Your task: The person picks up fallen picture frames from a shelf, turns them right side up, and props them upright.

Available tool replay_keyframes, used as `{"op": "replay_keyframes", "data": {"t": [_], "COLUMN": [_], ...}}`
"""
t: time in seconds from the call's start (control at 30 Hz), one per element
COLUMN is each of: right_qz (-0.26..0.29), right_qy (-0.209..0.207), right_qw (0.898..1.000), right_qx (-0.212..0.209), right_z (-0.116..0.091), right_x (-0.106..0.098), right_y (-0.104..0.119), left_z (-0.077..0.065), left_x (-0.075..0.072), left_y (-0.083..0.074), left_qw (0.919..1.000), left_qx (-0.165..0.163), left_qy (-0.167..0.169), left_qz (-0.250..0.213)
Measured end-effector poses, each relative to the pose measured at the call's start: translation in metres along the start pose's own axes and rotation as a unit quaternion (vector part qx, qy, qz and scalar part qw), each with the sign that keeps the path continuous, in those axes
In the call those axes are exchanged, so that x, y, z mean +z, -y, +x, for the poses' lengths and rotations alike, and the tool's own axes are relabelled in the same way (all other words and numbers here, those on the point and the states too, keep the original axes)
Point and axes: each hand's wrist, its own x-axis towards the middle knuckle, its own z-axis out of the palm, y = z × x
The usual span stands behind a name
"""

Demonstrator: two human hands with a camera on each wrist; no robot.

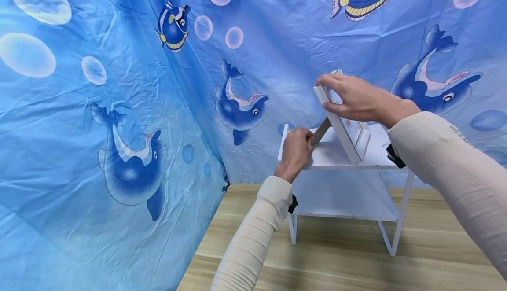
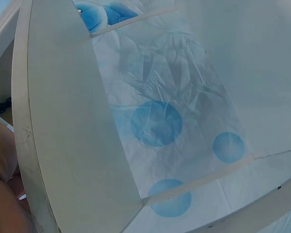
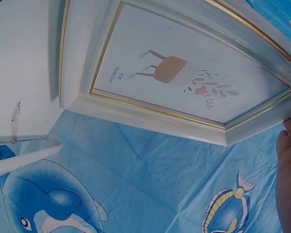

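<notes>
A white picture frame [image 1: 344, 126] with gold trim leans back on the white shelf unit [image 1: 332, 153]. Its picture, in the right wrist view, shows a brown chair with flowers [image 3: 169, 70]. My right hand [image 1: 354, 95] grips the frame's upper edge, fingers over the top and thumb on the near side. Behind the frame, a brown support leg [image 1: 321, 131] slants down toward the shelf top. My left hand [image 1: 295, 148] has its fingers curled at the lower end of that leg. In the left wrist view the left hand [image 2: 5, 179] is mostly cut off.
Beyond the frame stands another white edged object [image 1: 365, 136], largely hidden. The unit has a lower shelf [image 1: 340, 194] and thin white legs on a wood floor [image 1: 317, 269]. A blue cloth [image 1: 130, 84] printed with dolphins and fish hangs behind and at the left.
</notes>
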Motion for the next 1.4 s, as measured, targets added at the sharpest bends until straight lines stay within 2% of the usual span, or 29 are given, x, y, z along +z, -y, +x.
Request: {"op": "replay_keyframes", "data": {"t": [0.4,0.77,1.2,1.4], "right_qz": [-0.002,-0.012,-0.024,-0.021], "right_qy": [0.008,0.011,0.005,0.013], "right_qw": [1.000,1.000,0.999,0.999], "right_qx": [0.015,0.022,0.026,0.029], "right_z": [-0.003,-0.007,-0.007,-0.006], "right_x": [-0.003,-0.002,-0.002,0.001], "right_y": [0.001,0.001,0.003,0.003], "left_z": [0.000,-0.003,0.002,0.001], "left_x": [-0.002,-0.002,-0.005,-0.004], "left_y": [-0.003,-0.006,-0.013,-0.013], "left_qw": [0.9999,0.9999,0.9977,0.9960], "left_qx": [0.007,-0.006,-0.028,-0.052], "left_qy": [-0.001,0.007,0.040,0.058], "left_qz": [0.011,0.006,0.046,0.043]}}
